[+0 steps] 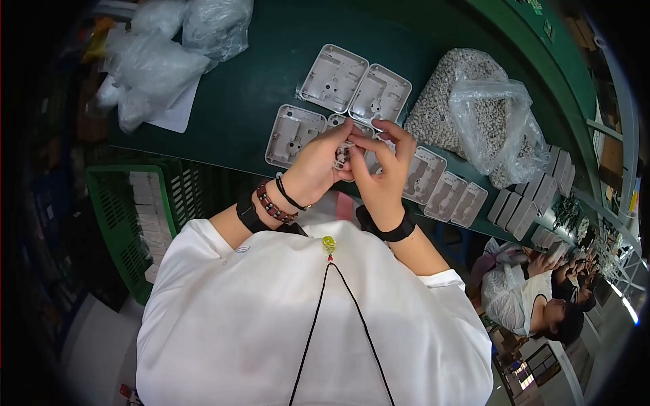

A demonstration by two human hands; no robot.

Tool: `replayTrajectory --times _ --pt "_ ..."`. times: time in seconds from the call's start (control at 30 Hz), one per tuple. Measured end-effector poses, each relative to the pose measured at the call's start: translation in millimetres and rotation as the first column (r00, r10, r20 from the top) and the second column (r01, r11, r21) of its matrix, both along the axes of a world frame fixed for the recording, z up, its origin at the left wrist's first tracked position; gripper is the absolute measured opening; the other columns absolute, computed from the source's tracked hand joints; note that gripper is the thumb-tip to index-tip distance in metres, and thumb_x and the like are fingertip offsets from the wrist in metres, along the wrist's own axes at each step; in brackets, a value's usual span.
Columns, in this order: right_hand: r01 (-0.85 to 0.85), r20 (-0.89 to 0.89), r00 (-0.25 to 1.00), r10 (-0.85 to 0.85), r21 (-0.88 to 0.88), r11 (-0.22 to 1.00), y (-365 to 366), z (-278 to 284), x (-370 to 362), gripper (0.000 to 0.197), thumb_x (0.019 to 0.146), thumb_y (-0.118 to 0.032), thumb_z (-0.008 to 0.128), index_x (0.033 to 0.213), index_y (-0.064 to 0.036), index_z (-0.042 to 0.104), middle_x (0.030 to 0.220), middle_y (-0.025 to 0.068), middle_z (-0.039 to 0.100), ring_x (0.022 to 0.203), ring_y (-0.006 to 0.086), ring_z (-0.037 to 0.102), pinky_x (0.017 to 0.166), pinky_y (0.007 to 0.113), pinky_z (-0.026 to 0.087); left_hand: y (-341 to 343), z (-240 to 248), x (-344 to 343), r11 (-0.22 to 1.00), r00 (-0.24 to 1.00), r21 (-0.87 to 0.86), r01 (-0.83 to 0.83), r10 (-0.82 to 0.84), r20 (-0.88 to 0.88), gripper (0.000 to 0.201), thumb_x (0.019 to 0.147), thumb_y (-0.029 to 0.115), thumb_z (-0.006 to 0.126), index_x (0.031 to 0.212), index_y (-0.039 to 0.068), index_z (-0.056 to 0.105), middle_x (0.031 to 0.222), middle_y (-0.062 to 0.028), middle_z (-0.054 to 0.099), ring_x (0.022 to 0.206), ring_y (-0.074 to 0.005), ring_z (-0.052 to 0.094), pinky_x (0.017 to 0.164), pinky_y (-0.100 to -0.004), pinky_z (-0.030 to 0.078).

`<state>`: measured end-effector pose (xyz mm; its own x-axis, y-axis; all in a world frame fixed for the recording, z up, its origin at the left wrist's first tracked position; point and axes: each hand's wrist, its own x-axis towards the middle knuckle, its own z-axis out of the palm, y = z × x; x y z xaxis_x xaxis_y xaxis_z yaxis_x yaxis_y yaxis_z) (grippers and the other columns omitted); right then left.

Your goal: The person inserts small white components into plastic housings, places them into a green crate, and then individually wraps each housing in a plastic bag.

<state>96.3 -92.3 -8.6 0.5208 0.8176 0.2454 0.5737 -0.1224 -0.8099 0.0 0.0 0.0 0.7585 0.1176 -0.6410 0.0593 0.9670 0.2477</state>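
My left hand (323, 162) is closed around a small light-coloured part (343, 155) with dark spots, too small to name. The fingertips of my right hand (384, 162) pinch at the same part from the other side. Both hands are above the near edge of the green table, in front of grey plastic housings. One open grey housing (292, 135) lies just left of my left hand, and two more, an upper-left housing (333, 78) and its neighbour (380, 97), lie beyond the hands. My fingers partly hide other housings beneath them.
Right of the hands lie several narrower grey housings (424, 174). A clear bag (467, 101) full of small pale parts stands beyond them. Stacked grey pieces (525, 203) lie far right. Plastic bags (159, 61) fill the far left; a green crate (115, 223) stands below. Co-workers (535, 298) sit at right.
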Motion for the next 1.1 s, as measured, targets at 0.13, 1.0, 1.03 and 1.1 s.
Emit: replayTrajectory --times 0.13,1.0,1.03,1.1 --pt "0.032 0.189 0.982 -0.025 -0.032 0.999 2.3 8.6 -4.0 0.016 0.064 -0.013 0.068 0.078 -0.0168 0.063 0.105 0.0065 0.049 0.091 0.0237 0.039 0.079 0.037 0.034 -1.8 1.4 -0.1 0.989 0.994 0.145 0.035 -0.019 -0.107 0.027 0.09 0.034 0.039 0.1 0.011 0.05 0.095 -0.0002 0.053 0.091 -0.0088 0.05 0.077 -0.0269 0.042" --pt "-0.165 -0.938 0.346 -0.036 -0.099 0.981 15.4 -3.1 22.3 0.009 0.075 -0.001 0.054 0.08 -0.0052 0.049 0.087 0.0023 0.05 0.083 0.0109 0.045 0.072 0.025 0.036 17.2 -20.0 -8.7 0.626 0.956 0.728 0.281 -0.247 -0.157 0.028 0.091 0.033 0.037 0.078 0.01 0.043 0.06 0.0052 0.032 0.05 -0.0042 0.027 0.045 -0.0175 0.022" --pt "-0.186 -0.956 0.289 -0.04 -0.098 0.978 17.6 -3.2 22.8 0.01 0.075 -0.001 0.055 0.082 -0.0051 0.05 0.087 0.0021 0.05 0.083 0.0103 0.045 0.072 0.024 0.036 18.1 -18.8 -7.6 0.659 0.956 0.695 0.286 -0.249 -0.157 0.029 0.091 0.034 0.037 0.077 0.01 0.043 0.059 0.0054 0.031 0.05 -0.0041 0.026 0.045 -0.0173 0.022" --pt "-0.229 -0.871 0.49 0.042 -0.082 0.97 22.4 -3.2 23.7 0.01 0.074 -0.002 0.056 0.082 -0.005 0.051 0.085 0.0026 0.051 0.08 0.0115 0.047 0.07 0.024 0.038 25.4 -15.9 -8.8 0.761 0.954 0.577 0.298 -0.262 -0.147 0.03 0.091 0.035 0.037 0.077 0.009 0.043 0.058 0.0055 0.031 0.05 -0.0041 0.026 0.044 -0.0174 0.022"
